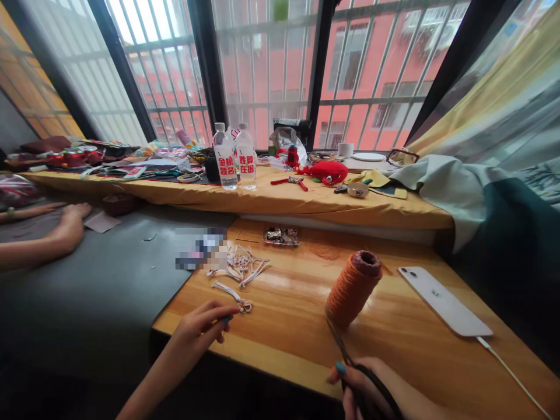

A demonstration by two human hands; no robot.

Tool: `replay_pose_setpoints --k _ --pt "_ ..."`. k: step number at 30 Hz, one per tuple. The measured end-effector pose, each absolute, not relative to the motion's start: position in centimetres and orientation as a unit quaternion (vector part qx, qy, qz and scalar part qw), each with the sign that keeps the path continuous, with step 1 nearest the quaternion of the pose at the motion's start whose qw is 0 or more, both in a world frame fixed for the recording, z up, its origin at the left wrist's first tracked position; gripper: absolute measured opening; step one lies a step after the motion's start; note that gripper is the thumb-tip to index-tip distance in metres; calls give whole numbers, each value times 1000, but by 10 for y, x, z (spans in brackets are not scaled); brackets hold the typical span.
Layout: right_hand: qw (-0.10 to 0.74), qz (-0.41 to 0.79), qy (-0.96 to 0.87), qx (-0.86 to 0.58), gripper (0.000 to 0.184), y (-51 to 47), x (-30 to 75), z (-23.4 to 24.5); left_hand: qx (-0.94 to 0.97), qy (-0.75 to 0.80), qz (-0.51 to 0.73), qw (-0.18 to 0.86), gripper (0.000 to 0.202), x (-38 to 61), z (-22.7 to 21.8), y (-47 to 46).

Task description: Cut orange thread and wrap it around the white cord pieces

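Observation:
My right hand grips a pair of scissors with dark handles. The blades point away from me, their tips at the base of an upright, slightly tilted spool of orange cord. Over the table's front edge, my left hand is closed in a pinch; what lies between its fingertips is too small to make out. Just beyond its index finger lies a white cord piece with a looped, knotted end. Behind that, several more white knotted cords are heaped on the wooden table.
A clear box of beads sits at the table's back. On the right lies a white phone with a cable. Bottles, red pliers and clutter cover the sill. At left, another person's arms rest on a grey surface.

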State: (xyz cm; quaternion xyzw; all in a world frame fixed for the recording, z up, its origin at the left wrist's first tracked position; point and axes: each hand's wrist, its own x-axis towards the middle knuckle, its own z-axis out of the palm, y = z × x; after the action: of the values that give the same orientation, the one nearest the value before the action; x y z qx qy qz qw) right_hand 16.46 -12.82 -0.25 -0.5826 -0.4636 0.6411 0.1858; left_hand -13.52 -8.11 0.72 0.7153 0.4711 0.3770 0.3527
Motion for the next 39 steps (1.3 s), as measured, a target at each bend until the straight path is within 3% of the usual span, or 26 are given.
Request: replay_pose_setpoints --k 7,15,28,39 --pt "201 638 -442 -598 46 -89 155 9 718 474 366 355 24 -151 1 -83" --pt "180 644 -423 -611 43 -92 153 13 719 474 357 363 24 -156 -4 -85" --pt "237 545 -459 -661 41 -87 146 -7 725 472 344 365 24 -156 -7 -86" --pt "263 569 -453 -634 45 -88 153 -12 814 385 358 249 24 -106 46 -36"
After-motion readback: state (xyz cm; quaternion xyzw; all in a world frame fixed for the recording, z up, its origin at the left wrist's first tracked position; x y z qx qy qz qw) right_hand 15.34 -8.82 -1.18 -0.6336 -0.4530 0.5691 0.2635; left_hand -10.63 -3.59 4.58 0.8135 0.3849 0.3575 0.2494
